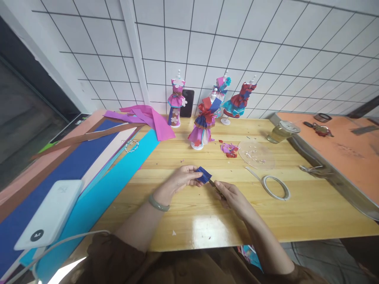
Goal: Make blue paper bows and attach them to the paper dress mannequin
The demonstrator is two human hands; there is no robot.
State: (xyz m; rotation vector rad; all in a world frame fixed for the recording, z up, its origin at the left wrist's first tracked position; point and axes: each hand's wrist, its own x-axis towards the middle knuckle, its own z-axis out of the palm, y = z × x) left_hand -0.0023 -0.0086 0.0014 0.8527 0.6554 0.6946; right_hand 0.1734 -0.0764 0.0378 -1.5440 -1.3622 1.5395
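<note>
Between the thumb and fingers of my left hand point(185, 176) is a small piece of dark blue crepe paper point(204, 175). My right hand point(232, 197) is closed around a pair of dark scissors point(217, 188), whose tips meet the right edge of the blue paper. How far the blades are apart is too small to tell. Behind my hands stands a little dress form in a red, blue and pink paper dress point(204, 122). A heap of pink and red paper scraps point(229, 150) lies just to its right.
Paper strips, including a turquoise one point(130, 173), cover the left side beneath a white power bank point(49, 215) with a cable. A roll of tape point(276, 187), a cup of pale liquid point(282, 132) and more scissors point(314, 170) are on the right. Other dressed forms and a phone point(187, 103) stand by the wall.
</note>
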